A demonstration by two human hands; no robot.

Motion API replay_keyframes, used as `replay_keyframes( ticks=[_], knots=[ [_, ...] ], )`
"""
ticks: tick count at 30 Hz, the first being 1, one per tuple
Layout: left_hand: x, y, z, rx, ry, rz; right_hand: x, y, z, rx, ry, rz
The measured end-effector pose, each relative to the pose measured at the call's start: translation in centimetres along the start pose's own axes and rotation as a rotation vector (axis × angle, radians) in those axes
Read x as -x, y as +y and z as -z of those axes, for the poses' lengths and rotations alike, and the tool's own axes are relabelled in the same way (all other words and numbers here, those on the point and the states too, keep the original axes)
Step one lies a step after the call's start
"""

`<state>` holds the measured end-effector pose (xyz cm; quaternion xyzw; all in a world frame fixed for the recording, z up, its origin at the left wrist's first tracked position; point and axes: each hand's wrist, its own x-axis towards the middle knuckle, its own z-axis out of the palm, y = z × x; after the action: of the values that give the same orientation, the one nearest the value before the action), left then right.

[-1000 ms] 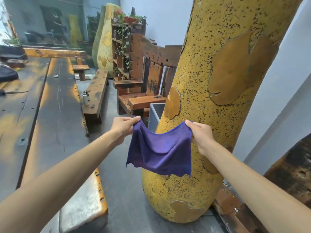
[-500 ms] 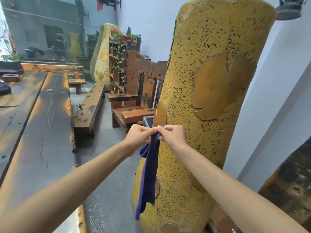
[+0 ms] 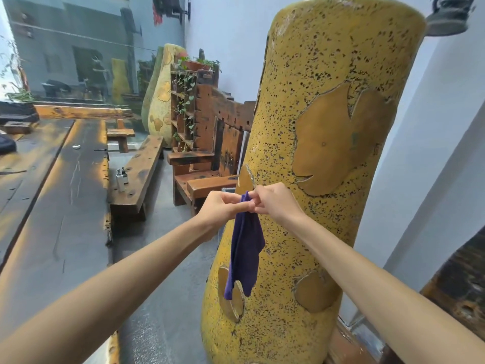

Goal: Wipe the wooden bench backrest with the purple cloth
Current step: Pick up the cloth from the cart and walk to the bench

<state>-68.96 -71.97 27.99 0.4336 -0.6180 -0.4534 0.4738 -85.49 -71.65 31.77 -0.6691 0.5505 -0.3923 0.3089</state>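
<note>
Two hands: left hand, right hand. One purple cloth. Two yellow speckled vases: near vase, far vase. Two small bottles. One plant shelf.

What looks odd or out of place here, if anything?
Little stands out. Two small bottles stand on a low wooden bench, an unusual spot for them. The purple cloth hangs folded from both hands, left hand and right hand, beside the yellow pillar.

Tall vase right, wooden bench behind it, long table left, bottles between.
</note>
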Motion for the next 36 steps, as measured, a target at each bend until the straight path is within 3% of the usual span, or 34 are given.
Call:
replay_keyframes(
  ticks=[3,7,10,15,20,24,26,31,36],
  knots=[
    [-0.8,-0.3,0.0,0.022,0.020,0.024,-0.9,1.6,0.6,0.071,-0.115,0.033],
    [-1.1,0.2,0.5,0.113,-0.010,0.065,-1.4,4.2,0.2,0.110,-0.427,0.004],
    [-1.0,0.3,0.8,0.067,-0.019,0.062,-1.3,6.3,-1.0,0.098,-0.563,-0.003],
    [-0.7,-0.9,3.0,0.031,0.106,0.089,-1.8,8.7,-1.8,0.008,-0.598,0.053],
    [-0.4,-2.1,4.9,0.074,0.126,0.146,-2.4,8.4,-2.6,-0.122,-0.662,-0.013],
    [-0.6,-3.0,6.2,-0.082,0.147,0.068,-3.6,8.1,-3.7,-0.217,-0.664,-0.076],
    [-0.8,-3.8,6.8,-0.193,0.197,-0.014,-4.7,8.1,-4.5,-0.181,-0.561,-0.054],
    [-1.6,-5.1,7.4,-0.374,0.468,-0.158,-6.8,7.5,-5.3,-0.215,-0.390,0.055],
    [-3.0,-5.6,7.9,-0.496,0.686,-0.212,-8.4,7.6,-7.2,-0.539,-0.294,0.024]
  ],
)
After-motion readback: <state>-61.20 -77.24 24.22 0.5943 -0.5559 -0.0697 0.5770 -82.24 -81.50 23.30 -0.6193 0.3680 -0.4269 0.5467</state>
